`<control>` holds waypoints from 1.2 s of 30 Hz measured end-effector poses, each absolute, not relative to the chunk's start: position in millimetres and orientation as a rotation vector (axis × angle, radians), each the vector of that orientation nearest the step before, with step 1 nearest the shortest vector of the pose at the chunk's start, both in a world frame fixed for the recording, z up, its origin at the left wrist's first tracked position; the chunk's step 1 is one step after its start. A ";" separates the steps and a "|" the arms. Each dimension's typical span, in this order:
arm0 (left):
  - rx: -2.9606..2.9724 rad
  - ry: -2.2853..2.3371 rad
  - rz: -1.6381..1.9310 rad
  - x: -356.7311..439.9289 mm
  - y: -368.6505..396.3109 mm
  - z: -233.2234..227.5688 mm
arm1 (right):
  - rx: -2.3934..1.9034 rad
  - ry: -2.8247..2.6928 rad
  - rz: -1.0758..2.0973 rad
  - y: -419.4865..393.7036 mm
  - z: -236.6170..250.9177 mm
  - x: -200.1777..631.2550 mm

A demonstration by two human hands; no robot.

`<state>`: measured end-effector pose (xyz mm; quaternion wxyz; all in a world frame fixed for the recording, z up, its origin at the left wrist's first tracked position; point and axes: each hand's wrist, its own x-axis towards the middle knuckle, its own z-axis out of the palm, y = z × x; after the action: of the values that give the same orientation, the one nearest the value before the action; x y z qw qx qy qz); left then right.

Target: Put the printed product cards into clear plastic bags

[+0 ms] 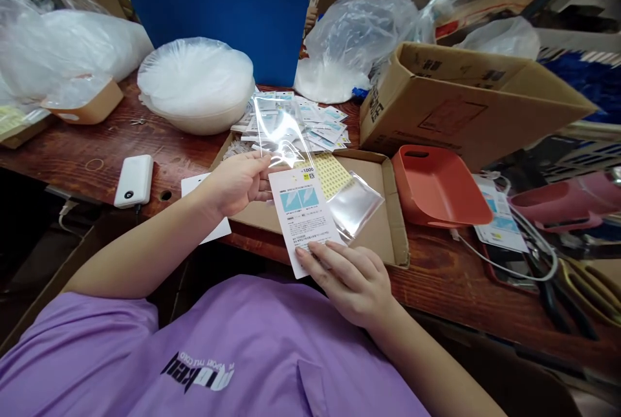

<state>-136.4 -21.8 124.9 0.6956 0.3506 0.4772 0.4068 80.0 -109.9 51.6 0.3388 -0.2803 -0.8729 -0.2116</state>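
My left hand (242,184) pinches the lower edge of a clear plastic sleeve (281,129), which stands up away from me and catches the light. In my right hand (352,278) is a printed card (305,223) with blue pictures and small text, gripped at its lower end. The card's top edge lies close to the sleeve's lower edge; I cannot tell whether they touch. Beneath them is a shallow cardboard tray (395,210) holding more clear sleeves (356,207) and a yellow sticker sheet (334,174). Many packed cards (325,126) are heaped behind.
A white bowl (194,116) with a filled bag stands back left, near a white power bank (134,181). On the right are a cardboard box (466,106), a red plastic bin (441,187), a cable, pliers (553,300) and scissors (589,284). A blue panel (213,10) rises behind.
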 end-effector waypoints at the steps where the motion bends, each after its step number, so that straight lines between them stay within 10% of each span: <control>1: 0.784 1.046 0.907 -137.5 -24.6 123.9 | -0.730 -2.266 -0.543 -108.5 51.6 77.0; 29: 0.932 0.552 0.843 -176.9 -91.6 55.5 | -0.859 -2.208 -0.266 -60.1 53.1 19.1; 36: 0.907 0.605 0.913 -198.4 -91.2 59.9 | -0.976 -2.214 0.530 -36.4 48.2 -1.0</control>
<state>-198.4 -91.2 59.9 0.7576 0.4164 0.2777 0.4190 -1.0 -36.4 48.2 0.3263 -0.3726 -0.8449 0.2022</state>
